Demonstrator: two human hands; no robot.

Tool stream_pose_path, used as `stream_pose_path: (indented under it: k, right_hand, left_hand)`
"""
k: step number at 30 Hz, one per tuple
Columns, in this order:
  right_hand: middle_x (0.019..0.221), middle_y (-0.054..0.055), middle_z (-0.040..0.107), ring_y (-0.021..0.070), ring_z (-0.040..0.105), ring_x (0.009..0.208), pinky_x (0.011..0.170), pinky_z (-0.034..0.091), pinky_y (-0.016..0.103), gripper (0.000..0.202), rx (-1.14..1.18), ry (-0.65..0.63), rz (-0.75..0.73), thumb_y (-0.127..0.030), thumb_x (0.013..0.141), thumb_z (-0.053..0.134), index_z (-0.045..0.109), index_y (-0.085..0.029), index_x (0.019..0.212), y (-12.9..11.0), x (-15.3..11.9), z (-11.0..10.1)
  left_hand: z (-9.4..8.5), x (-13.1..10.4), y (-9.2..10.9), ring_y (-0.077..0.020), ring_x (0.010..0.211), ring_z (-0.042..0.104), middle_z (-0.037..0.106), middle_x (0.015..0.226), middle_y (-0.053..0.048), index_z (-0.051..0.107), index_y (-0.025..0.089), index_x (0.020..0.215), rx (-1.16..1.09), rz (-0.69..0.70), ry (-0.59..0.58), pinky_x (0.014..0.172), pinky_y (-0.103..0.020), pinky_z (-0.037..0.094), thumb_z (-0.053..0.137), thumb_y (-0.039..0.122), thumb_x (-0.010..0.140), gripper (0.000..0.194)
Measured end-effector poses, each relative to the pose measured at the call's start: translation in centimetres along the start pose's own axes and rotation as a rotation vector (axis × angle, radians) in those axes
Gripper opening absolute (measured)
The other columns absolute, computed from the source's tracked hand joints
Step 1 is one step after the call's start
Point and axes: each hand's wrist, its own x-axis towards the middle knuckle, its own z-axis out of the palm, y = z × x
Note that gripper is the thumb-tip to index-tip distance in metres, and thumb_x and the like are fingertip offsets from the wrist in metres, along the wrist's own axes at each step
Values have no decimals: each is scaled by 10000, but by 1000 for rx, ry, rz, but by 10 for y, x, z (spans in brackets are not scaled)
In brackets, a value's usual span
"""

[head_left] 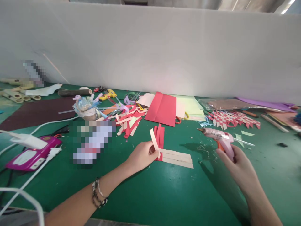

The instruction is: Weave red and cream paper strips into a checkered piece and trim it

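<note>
My left hand [143, 155] pinches a cream paper strip [154, 139], tilted up over the corner where other strips meet. From that corner several cream paper strips [177, 157] run right, and red paper strips [161, 136] stretch away toward the back. My right hand [242, 166] is wrapped round the handle of a pink hot glue gun [219, 135], held above the table with its nozzle toward the left. A clear glue stick [244, 142] juts from the gun's rear. Thin glue strings [204, 149] lie on the table below the nozzle.
A red folded paper [162, 108] lies behind the strips, beside a heap of paper cuttings [130, 121]. Woven red-and-white pieces [235, 119] lie at the right back. A magenta power strip [35, 153] with white cables sits at the left. A white panel [150, 47] closes off the back.
</note>
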Motion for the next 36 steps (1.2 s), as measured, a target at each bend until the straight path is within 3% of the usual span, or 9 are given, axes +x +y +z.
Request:
stream_pose_path:
  k: [3,8,11,14,18,22,26,36]
  right_hand:
    - [545,-46,451,134,420,444,436,342,248,572,-193,6,-67,-638,596,564,501,-190,945,-5,-11,5]
    - [621,13,573,154,496,448,440,378,250,540,-368,-54,-293,-588,714,499,496,-164,1049,-17,-36,20]
    - [724,60,631,162,521,451,437,390,260,519,-437,-38,-447,-588,759,446,499,-166,1056,-22,-46,28]
    - [866,98,656,161,546,464,431,396,261,502,-504,-8,-529,-584,798,406,485,-168,1068,-25,-51,33]
    - [902,93,650,150,570,491,419,395,243,441,-557,-9,-603,-535,844,377,470,-163,1061,-28,-54,37]
    - [820,66,638,155,585,514,398,370,225,377,-575,-15,-656,-478,867,370,467,-158,1043,-31,-56,41]
    - [867,88,633,158,593,530,398,367,226,321,-607,-8,-690,-404,876,361,455,-157,1058,-32,-58,41]
    - [798,67,602,144,548,510,383,311,217,257,-674,15,-759,-285,887,306,421,-162,1081,-33,-60,35]
  left_hand:
    - [0,0,-4,-154,604,587,636,676,-37,611,154,733,-30,2,-11,536,-226,408,421,293,802,245]
    - [-1,1,-9,-120,589,582,622,828,-53,596,146,668,-55,31,11,532,-217,417,352,302,847,341]
    - [-1,2,-12,-72,493,492,577,938,-57,582,141,622,39,27,51,489,-225,383,340,294,855,370]
    - [-1,3,-12,-59,427,386,552,829,-31,549,144,578,117,24,57,456,-237,325,325,278,866,388]
    - [-2,2,-10,-64,412,341,468,671,8,519,151,539,117,23,49,456,-236,288,324,272,870,403]
    - [-3,0,-8,-63,424,344,471,727,-3,594,146,585,126,11,40,468,-234,295,291,257,878,436]
    - [-3,0,-8,-71,476,412,511,831,-26,658,149,700,101,35,37,494,-226,328,260,252,888,453]
    - [0,1,-13,-83,440,380,456,677,-3,644,155,677,127,42,59,489,-242,314,263,245,890,445]
